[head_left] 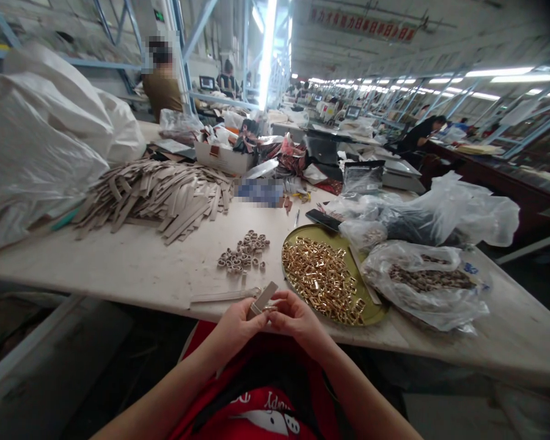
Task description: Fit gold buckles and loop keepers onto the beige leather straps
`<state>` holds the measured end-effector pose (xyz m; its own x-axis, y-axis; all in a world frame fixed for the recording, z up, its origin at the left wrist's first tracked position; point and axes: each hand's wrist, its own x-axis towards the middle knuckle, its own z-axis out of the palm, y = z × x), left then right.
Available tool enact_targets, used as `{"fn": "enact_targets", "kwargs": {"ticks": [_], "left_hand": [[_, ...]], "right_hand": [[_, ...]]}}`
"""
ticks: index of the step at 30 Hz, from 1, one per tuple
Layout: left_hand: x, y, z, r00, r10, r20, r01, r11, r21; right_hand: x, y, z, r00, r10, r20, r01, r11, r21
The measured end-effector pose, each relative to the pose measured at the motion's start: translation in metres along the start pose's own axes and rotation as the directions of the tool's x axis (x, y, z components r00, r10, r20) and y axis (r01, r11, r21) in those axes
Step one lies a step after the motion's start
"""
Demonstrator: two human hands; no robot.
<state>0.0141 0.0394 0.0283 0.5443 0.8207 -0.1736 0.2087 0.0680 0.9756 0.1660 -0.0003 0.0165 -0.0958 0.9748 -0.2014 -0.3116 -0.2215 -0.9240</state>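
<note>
Close to the table's front edge, my left hand (238, 321) pinches a folded beige strap (264, 296) whose free end sticks up. My right hand (297, 318) meets it from the other side, thumb and fingers closed on a small gold buckle (270, 308) at the strap; the fingers partly hide it. Another beige strap (220, 297) lies flat just left of my hands. Beyond it sits a cluster of small beige strap loops (245, 252). To the right, an olive round tray (374, 315) holds a heap of gold buckles (321, 275).
A big pile of beige strips (156, 189) lies at the left, beside a large white plastic sack (50, 116). Right of the tray is an open clear bag (421, 281) of small brownish pieces. A dark phone (323, 219) lies behind the tray. Other people sit further back.
</note>
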Motion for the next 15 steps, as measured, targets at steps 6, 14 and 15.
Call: {"fn": "enact_targets", "kwargs": {"ticks": [6, 14, 15], "left_hand": [[-0.003, -0.014, -0.001, 0.998, -0.054, -0.01, 0.052, 0.991, -0.123], [-0.01, -0.007, -0.005, 0.992, 0.014, 0.125, -0.036, 0.985, 0.17], [-0.01, -0.006, -0.004, 0.992, 0.019, 0.128, -0.045, 0.978, 0.202]], "right_hand": [[0.005, 0.005, -0.002, 0.979, 0.013, -0.202, 0.033, 0.975, 0.219], [0.002, 0.015, 0.007, 0.966, 0.205, -0.157, -0.098, 0.853, 0.513], [0.0, 0.018, 0.01, 0.97, 0.189, -0.15, -0.098, 0.877, 0.471]]}}
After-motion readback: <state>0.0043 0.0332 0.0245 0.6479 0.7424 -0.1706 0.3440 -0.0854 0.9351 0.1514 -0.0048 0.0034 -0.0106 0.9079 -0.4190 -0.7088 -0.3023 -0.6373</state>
